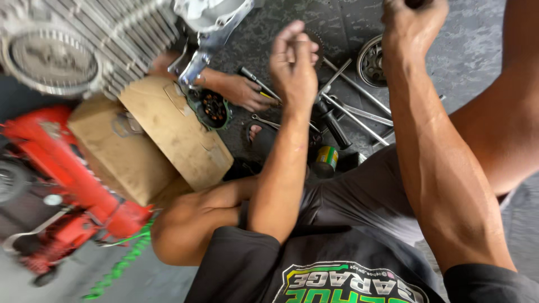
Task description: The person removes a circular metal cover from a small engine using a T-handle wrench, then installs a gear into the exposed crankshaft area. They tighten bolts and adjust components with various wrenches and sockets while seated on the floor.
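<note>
Steel wrenches [359, 115], long-shafted, lie on the grey floor mat [477, 50] near its top edge, beside a ring gear [370, 62]. They look stiff, fairly heavy and probably oily, so each is best taken at its crossbar. Left hand [293, 64] hovers above them, fingers half-curled; whether they pinch anything cannot be told. Right hand [412, 19] is clenched on a dark object [416, 3]. 1 co-worker's hand [247, 92] holds a tool beside the engine [95, 39] and a cardboard box [140, 151].

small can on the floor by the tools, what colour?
The small can is green and yellow with a dark top, seen in the head view.
</note>
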